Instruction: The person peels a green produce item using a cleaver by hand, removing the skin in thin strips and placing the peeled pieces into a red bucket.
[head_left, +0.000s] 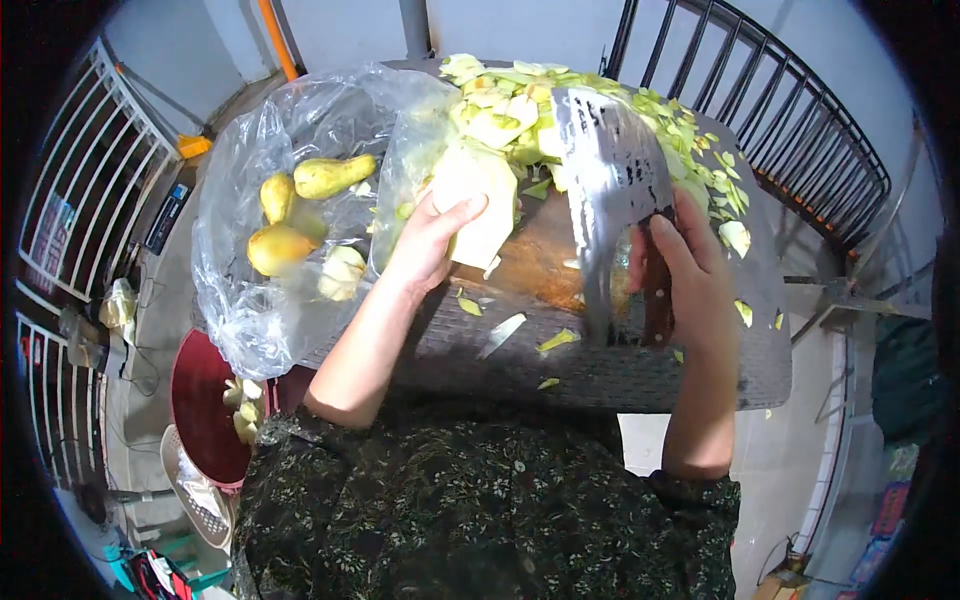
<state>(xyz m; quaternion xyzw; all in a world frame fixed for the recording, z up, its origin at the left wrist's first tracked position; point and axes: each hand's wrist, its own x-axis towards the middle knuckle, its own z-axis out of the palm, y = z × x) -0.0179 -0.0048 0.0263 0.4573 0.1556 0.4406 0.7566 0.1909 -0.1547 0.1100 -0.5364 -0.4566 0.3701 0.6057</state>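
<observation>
My left hand (431, 244) grips a large pale piece of peeled fruit or vegetable (480, 199), its thumb lying across the near face. The flesh is whitish green and brightly lit. In my right hand (686, 259) is a cleaver with a riveted brown wooden handle (658, 300). Its broad, wet metal blade (611, 150) stands to the right of the pale piece, apart from it. Below both hands lies a brown wooden cutting board (536, 262). A heap of green and white peelings (502, 109) covers the far end of the board.
A clear plastic bag (247, 330) spreads over the table's left side, with several yellow fruits (334, 176) on it. Loose peels (731, 187) litter the dark woven-pattern table (600, 382). A red tub (199, 412) stands below left. Black metal railings (750, 97) rise behind right.
</observation>
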